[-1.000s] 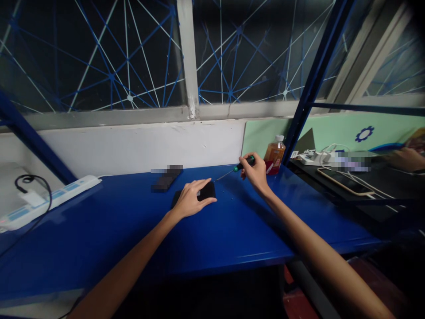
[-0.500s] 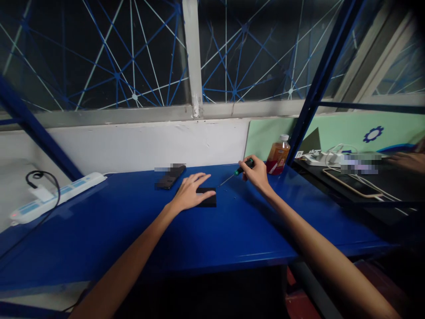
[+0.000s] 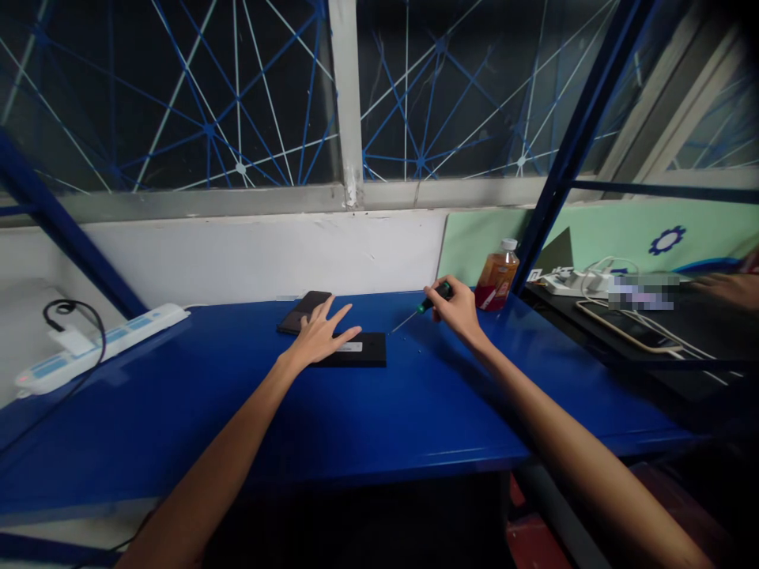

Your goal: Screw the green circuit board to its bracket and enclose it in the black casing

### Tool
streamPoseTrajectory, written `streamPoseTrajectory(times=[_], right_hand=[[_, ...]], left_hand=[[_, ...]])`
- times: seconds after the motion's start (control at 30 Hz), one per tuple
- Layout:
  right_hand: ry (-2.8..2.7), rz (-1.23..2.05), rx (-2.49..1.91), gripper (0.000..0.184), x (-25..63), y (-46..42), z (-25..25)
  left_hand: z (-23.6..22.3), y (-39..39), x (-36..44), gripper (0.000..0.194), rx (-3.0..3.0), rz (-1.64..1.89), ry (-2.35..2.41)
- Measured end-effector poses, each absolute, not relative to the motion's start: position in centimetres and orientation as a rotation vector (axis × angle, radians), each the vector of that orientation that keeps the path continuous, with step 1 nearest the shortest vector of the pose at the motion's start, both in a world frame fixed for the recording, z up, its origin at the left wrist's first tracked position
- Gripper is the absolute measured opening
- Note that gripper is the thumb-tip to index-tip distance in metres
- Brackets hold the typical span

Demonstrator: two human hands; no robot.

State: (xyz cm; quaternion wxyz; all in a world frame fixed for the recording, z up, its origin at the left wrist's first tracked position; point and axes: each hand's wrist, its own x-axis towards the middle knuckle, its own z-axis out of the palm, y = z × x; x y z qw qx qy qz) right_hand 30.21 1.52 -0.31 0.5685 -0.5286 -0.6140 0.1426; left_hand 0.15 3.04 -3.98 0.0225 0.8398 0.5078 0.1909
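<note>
My right hand (image 3: 455, 307) grips a screwdriver (image 3: 422, 307) by its green and black handle. The thin shaft slants down to the left, its tip close to the tabletop. Spread fingers show on my left hand (image 3: 319, 336), which is over the left part of a flat black rectangular box (image 3: 373, 349) with a pale label; whether the palm touches it, I cannot tell. Just behind that hand lies a dark phone (image 3: 302, 310). Several tiny screw-like bits (image 3: 419, 351) are scattered on the blue table (image 3: 379, 419), right of the black box.
A bottle of reddish drink (image 3: 496, 276) stands at the back right. A white power strip (image 3: 107, 348) with a plug and black cable lies at the left. On the dark neighbouring desk are a phone (image 3: 628, 325) and white cables; another person's blurred hand (image 3: 726, 289) is beyond.
My left hand has slid left along the black box, uncovering more of it and its label, and now overlaps the dark phone. My right hand with the screwdriver has hardly moved.
</note>
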Motion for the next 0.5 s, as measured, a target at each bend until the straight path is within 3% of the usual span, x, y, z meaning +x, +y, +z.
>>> streamPoseTrajectory(times=[0.5], right_hand=[[-1.465, 0.317, -1.245, 0.024, 30.2, 1.6, -0.5]], left_hand=[[-4.4, 2.7, 2.1, 0.057, 2.690, 0.616, 1.502]])
